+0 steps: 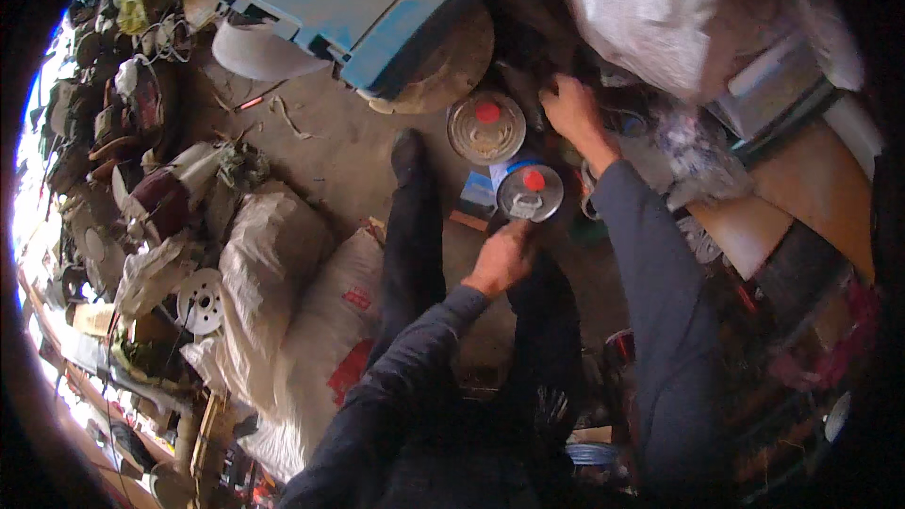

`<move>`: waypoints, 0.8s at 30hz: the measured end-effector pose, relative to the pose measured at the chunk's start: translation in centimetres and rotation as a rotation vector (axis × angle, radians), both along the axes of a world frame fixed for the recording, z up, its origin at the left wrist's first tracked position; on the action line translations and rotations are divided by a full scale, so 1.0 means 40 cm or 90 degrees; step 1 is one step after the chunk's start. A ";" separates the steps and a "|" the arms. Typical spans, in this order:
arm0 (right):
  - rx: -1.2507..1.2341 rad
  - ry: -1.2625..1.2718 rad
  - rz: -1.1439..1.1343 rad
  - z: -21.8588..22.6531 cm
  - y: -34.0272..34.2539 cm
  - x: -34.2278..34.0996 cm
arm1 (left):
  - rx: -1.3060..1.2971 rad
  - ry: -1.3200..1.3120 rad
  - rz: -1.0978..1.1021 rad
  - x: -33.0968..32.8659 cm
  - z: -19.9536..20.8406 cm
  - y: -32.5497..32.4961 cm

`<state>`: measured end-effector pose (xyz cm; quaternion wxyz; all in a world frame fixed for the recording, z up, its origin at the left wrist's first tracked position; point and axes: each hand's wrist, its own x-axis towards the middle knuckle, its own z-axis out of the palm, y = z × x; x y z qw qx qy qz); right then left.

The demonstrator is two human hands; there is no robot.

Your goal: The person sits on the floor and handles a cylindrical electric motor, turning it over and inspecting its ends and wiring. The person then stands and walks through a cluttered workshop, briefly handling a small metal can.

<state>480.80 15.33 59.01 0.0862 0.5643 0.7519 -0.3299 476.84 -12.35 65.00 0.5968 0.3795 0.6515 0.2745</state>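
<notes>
My left hand [501, 259] is closed at the near rim of a small round metal can [534, 192] with a red cap and a small handle on its lid. Its fingertips are partly hidden against the can. Just beyond stands a wider metal can [485, 128], also red-capped, with a dirty, brownish lid. My right hand [572, 111] reaches past the smaller can on the right, over dark clutter. Its fingers are bent together, and whatever they hold, if anything, is too dark and blurred to make out. A small blue box [478, 190] sits left of the smaller can.
A big blue-grey plastic case [349, 0] lies at the far side above a round tan disc [448, 66]. Stuffed white sacks [325, 320] lean at the left beside piled scrap. A large pale bag [650, 19] and cardboard [820, 160] crowd the right.
</notes>
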 end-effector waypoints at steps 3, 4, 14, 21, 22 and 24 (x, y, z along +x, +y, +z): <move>-0.019 -0.080 0.119 -0.172 0.087 -0.080 | 0.016 0.087 -0.183 -0.006 -0.035 0.031; -0.019 -0.079 0.172 -0.232 0.106 -0.100 | -0.044 0.145 -0.319 -0.013 -0.036 0.041; 0.246 -0.084 0.324 -0.884 0.148 -0.084 | 0.029 0.156 -0.262 -0.073 0.012 0.128; 0.380 -0.167 0.434 -1.026 0.169 -0.059 | 0.047 0.075 -0.195 -0.092 0.036 0.160; 0.363 -0.159 0.432 -1.011 0.173 -0.054 | 0.045 0.077 -0.184 -0.097 0.035 0.166; 0.332 -0.142 0.424 -0.964 0.174 -0.045 | 0.040 0.073 -0.173 -0.111 0.033 0.174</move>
